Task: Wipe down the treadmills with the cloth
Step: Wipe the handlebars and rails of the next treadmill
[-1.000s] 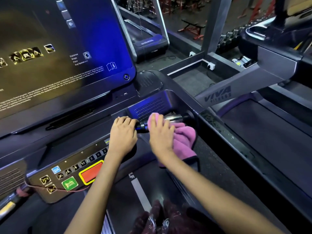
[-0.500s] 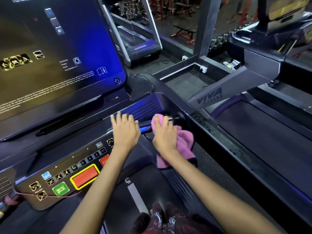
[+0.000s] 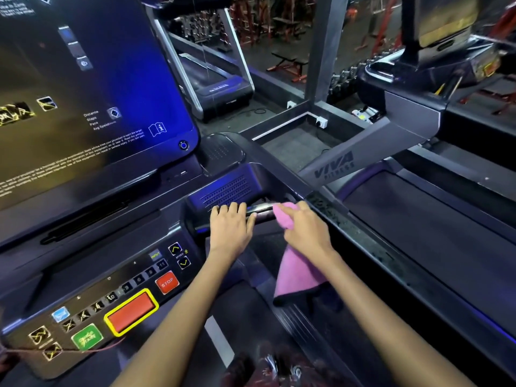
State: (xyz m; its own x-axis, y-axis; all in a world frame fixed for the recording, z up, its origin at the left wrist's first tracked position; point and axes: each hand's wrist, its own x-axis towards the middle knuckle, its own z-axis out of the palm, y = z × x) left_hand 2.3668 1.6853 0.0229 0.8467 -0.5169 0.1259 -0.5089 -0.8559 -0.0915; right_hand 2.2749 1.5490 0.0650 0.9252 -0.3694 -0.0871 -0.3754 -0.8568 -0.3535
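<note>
1. the person stands on a treadmill (image 3: 229,163), both bare arms reaching forward to the console.
2. the left hand (image 3: 230,229) lies palm down on the near edge of the console, fingers straight and together, tips touching a dark grille (image 3: 226,191); it holds nothing.
3. the right hand (image 3: 305,233) grips a pink cloth (image 3: 296,272), fingers curled around its top, which is bunched against a shiny bar (image 3: 258,209).
4. the bar runs left to right between the two hands, just in front of the grille; the cloth covers its right end.
5. the rest of the cloth hangs down below the right wrist, over the dark belt (image 3: 251,317), its bottom edge trimmed in black.
6. near and left of the hands sits a button panel (image 3: 92,308): a red stop button (image 3: 167,282), a big red pad (image 3: 131,312) with a yellow border, a green button (image 3: 87,337), and small number keys.
7. a thin red cord (image 3: 83,351) crosses the near edge of the panel.
8. far left, a big screen (image 3: 83,93) glows blue and amber, with small white text.
9. to the right stands a second treadmill (image 3: 418,227), its grey upright marked "viva".
10. far off, another treadmill (image 3: 215,79) and red racks (image 3: 279,23) fill the dim room.
</note>
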